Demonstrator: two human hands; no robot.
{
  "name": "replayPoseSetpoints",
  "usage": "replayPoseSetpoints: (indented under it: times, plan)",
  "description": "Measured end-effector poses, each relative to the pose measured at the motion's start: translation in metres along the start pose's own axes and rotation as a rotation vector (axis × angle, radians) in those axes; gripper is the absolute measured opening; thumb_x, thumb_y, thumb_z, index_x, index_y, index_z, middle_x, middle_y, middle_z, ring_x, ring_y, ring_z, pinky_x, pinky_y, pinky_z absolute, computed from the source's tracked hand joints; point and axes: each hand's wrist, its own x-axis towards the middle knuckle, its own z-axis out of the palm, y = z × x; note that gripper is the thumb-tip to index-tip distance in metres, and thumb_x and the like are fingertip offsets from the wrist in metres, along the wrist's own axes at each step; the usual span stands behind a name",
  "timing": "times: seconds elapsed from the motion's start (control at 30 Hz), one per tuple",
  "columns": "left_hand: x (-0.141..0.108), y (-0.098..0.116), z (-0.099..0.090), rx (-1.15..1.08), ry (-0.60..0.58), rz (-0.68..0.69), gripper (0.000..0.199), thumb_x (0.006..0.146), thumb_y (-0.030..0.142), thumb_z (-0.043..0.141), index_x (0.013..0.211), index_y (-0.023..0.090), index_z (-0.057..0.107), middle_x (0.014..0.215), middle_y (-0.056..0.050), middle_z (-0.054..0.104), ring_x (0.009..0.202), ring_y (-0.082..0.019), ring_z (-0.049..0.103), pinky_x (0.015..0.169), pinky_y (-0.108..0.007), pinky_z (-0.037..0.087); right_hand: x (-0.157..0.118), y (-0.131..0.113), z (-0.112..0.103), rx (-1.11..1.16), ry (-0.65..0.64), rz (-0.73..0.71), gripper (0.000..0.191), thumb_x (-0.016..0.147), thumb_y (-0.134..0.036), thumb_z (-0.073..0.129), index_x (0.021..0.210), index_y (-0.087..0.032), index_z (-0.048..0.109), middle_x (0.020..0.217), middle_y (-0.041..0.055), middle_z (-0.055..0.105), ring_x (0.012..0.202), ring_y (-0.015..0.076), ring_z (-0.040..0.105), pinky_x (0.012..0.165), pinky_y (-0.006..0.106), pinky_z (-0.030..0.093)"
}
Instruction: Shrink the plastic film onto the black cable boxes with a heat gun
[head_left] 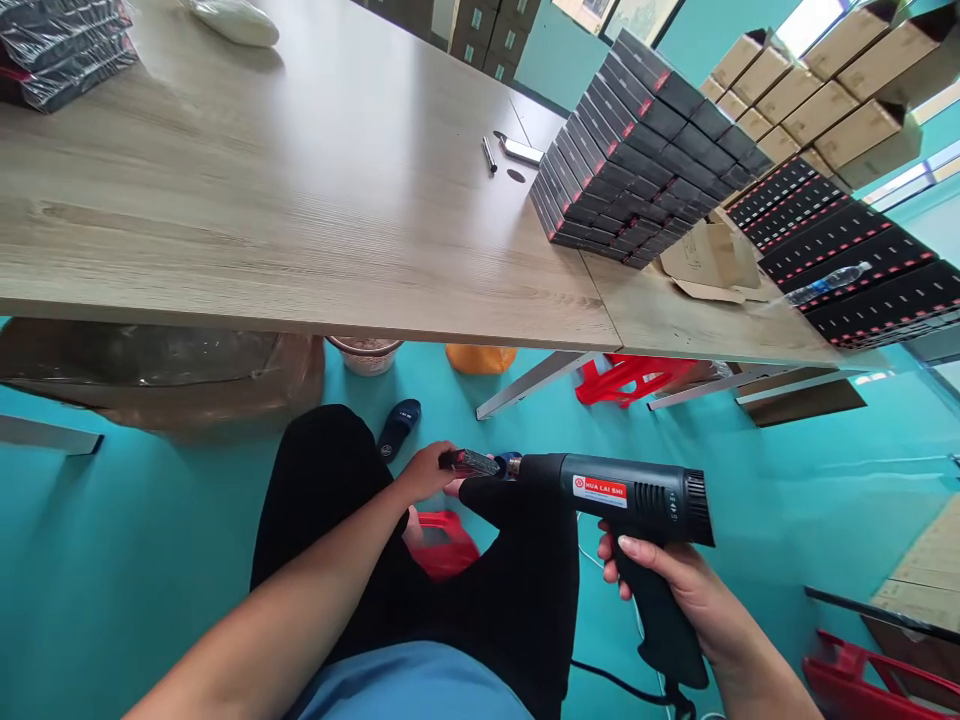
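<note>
My right hand [675,580] is wrapped round the handle of a dark heat gun [637,495] with a red and white label. The gun lies level over my lap, its metal nozzle pointing left. Just left of the nozzle, my left hand [431,473] grips a small black box [469,462] in shiny clear film. Nozzle tip and box end are very close; whether they touch I cannot tell. Part of my left hand's fingers is hidden behind the box.
A wooden table [300,200] spans the view ahead, bearing a tall stack of black boxes [645,150], film-wrapped boxes [64,50] at far left, and a pen [489,155]. Below are a brown bag-lined container [165,375] and a table leg [532,385]. A cord hangs from the gun.
</note>
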Motion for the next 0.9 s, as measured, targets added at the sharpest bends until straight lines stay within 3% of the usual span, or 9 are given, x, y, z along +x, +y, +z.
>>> replayPoseSetpoints:
  times: [0.27,0.67,0.9]
  plan:
    - [-0.003,-0.005,0.003,0.13,-0.089,0.014,0.023,0.075,0.036,0.073,0.092,0.021,0.068,0.083,0.0,0.066,0.08,-0.022,0.061,0.068,-0.031,0.04,0.0,0.002,0.005,-0.009,-0.034,0.023,0.05,0.076,-0.052,0.089,0.108,-0.014,0.079,0.093,0.0124,0.077,0.079,0.024,0.07,0.062,0.03,0.057]
    - [-0.006,0.0,0.002,0.245,-0.124,-0.01,0.022,0.07,0.031,0.072,0.089,0.021,0.07,0.085,-0.002,0.069,0.083,-0.023,0.063,0.069,-0.031,0.04,0.02,0.01,0.025,-0.018,-0.133,0.024,0.045,0.082,-0.047,0.084,0.112,-0.014,0.077,0.093,0.0101,0.077,0.078,0.022,0.07,0.062,0.03,0.057]
    - [-0.007,-0.001,0.0,0.151,-0.096,-0.039,0.028,0.07,0.044,0.077,0.082,0.021,0.067,0.073,0.002,0.062,0.075,-0.02,0.059,0.066,-0.028,0.039,0.019,0.012,0.007,0.02,-0.039,0.026,0.042,0.081,-0.046,0.085,0.107,-0.013,0.078,0.092,0.0116,0.078,0.076,0.022,0.071,0.06,0.029,0.058]
